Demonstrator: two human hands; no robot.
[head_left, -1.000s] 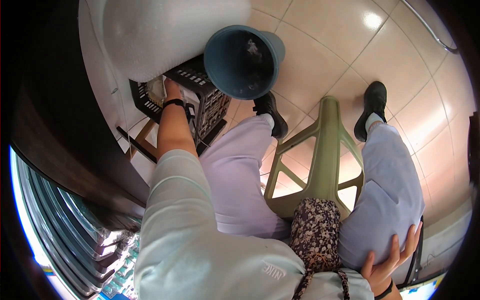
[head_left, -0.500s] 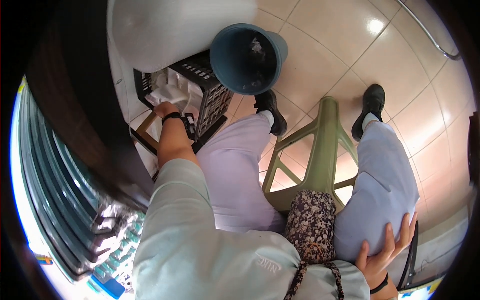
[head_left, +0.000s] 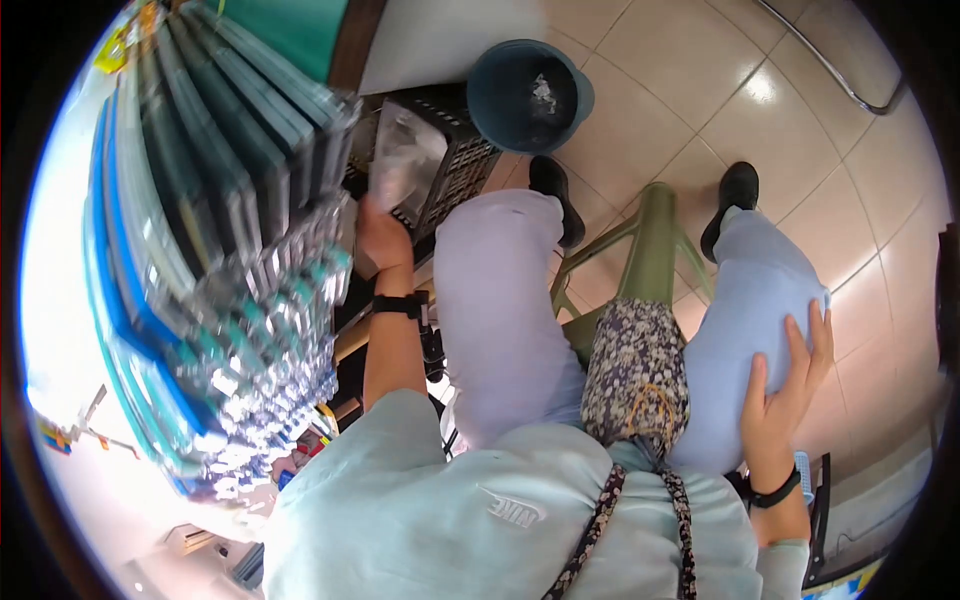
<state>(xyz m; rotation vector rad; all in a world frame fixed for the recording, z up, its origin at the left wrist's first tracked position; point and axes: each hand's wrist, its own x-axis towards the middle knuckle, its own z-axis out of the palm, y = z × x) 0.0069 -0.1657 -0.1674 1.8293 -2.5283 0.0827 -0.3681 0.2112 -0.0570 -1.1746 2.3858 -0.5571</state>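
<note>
My left hand point(head_left: 385, 238), a dark band on its wrist, is closed on a clear plastic bag point(head_left: 408, 148) over a black lattice crate point(head_left: 462, 165). The bag is whitish and blurred, and its contents cannot be made out. The fingertips are partly smeared by motion. My right hand point(head_left: 785, 395) lies with fingers spread on my right thigh and holds nothing. On my lap sits a floral drawstring pouch point(head_left: 637, 370) with patterned straps.
A blue-grey bin point(head_left: 585, 100) with dark insides and a pale scrap stands beyond the crate. Between my legs is a green plastic stool point(head_left: 652, 240). Many clear and dark packages point(head_left: 230, 170) hang close at the left. A bent metal tube point(head_left: 835, 60) rests on the tiled floor.
The left hand has come up from the crate with the plastic bag. The view has shifted, bringing the hanging packages further in at the left. The right hand stays on the thigh.
</note>
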